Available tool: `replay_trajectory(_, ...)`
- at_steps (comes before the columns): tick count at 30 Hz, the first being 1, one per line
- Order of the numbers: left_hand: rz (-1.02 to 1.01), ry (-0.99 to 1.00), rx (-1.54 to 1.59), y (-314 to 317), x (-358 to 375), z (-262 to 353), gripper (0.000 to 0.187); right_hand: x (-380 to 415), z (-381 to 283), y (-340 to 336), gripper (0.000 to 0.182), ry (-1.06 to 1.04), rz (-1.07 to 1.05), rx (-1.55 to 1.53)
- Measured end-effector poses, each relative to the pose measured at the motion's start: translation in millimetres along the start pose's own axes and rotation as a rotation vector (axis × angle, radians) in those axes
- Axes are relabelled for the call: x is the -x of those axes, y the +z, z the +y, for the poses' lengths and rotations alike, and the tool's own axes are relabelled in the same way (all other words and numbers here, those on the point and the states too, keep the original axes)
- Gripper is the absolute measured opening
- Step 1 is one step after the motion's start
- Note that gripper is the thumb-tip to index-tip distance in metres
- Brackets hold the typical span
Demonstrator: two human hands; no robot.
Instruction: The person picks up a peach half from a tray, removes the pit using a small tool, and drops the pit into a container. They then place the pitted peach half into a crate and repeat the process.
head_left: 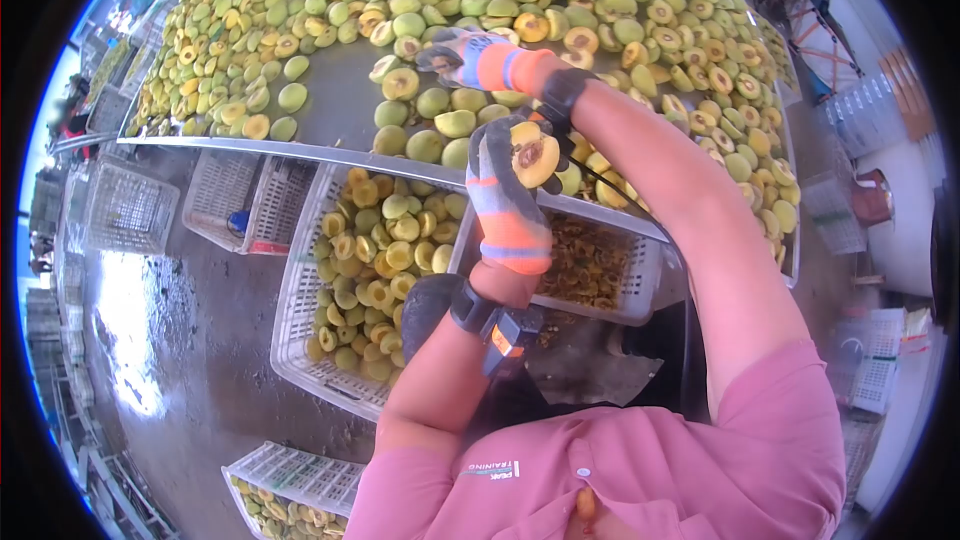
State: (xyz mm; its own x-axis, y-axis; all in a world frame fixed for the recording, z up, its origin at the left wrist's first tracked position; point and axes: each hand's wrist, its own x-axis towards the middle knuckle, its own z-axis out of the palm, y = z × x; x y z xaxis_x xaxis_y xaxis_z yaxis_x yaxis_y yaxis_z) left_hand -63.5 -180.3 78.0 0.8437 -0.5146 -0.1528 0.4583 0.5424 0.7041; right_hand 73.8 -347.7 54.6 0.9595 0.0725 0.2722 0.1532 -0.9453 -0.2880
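My left hand, in a grey and orange glove, is closed round a yellow-fleshed stone fruit half with its brown pit showing. It is above the near edge of a metal table. My right hand, gloved alike, reaches over the table with curved fingers slightly apart, close to a cut fruit half. I make out nothing held in it. Heaped green-yellow fruit halves, some with pits, surround both hands on the table.
Below the table edge stands a white crate of hollowed fruit halves. Beside it, a crate holds brown pits and scraps. Another fruit crate stands at lower left. More crates are on the wet floor. A cable runs near my right forearm.
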Motion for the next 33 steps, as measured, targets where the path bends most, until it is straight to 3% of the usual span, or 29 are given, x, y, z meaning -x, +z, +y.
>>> replay_trajectory(1,0.008,0.048,-0.029,-4.3,-4.8,3.2,0.021,-23.3,-2.9,7.5,0.040,-0.041,0.001,-0.030)
replay_trajectory(3,-0.046,0.399,-0.558,-27.3,-18.9,-9.1,0.025,-64.6,-16.3,22.4,0.041,0.081,-0.205,0.019)
replay_trajectory(4,-0.073,0.426,-0.655,-28.3,-15.6,-0.9,0.027,-75.0,-19.0,28.7,0.042,0.147,-0.310,0.047)
replay_trajectory(7,-0.072,0.363,-0.630,-30.7,-19.8,1.3,0.025,-75.1,-20.3,44.4,0.043,0.246,-0.320,0.106)
replay_trajectory(10,-0.030,0.111,-0.171,-25.4,-13.3,1.0,0.022,-56.4,-12.1,43.3,0.050,0.254,-0.409,0.072)
replay_trajectory(16,-0.049,-0.087,0.089,-15.9,-10.9,11.3,0.025,19.1,4.2,-17.0,0.062,0.420,-0.506,0.143)
replay_trajectory(17,-0.058,-0.073,0.068,-15.6,-11.1,10.6,0.025,31.7,12.5,-27.0,0.058,0.515,-0.473,0.047)
replay_trajectory(21,0.000,-0.173,0.116,-5.5,-11.4,16.5,0.028,119.9,-13.9,-89.3,0.032,0.482,-0.508,-0.099)
replay_trajectory(23,0.029,-0.214,0.092,-1.4,-8.6,17.6,0.030,159.1,0.7,-85.5,0.028,0.412,-0.392,-0.116)
replay_trajectory(25,-0.009,-0.186,0.097,-0.9,-7.7,12.2,0.033,185.9,-10.0,-97.3,0.029,0.397,-0.011,-0.440)
replay_trajectory(28,-0.076,-0.197,0.185,0.2,-5.6,-0.7,0.034,219.5,-39.0,-115.7,0.026,0.587,0.566,-0.968)
replay_trajectory(29,-0.108,-0.231,0.172,0.3,-4.5,-7.0,0.035,235.9,-54.2,-129.5,0.021,0.848,0.455,-0.919)
replay_trajectory(31,-0.171,-0.295,0.141,1.1,-3.8,-18.7,0.035,255.6,-72.8,-108.7,0.021,1.060,0.328,-0.853)
replay_trajectory(33,-0.239,-0.319,0.098,3.6,3.1,-23.2,0.032,272.5,-94.2,-93.7,0.022,1.050,0.404,-1.062)
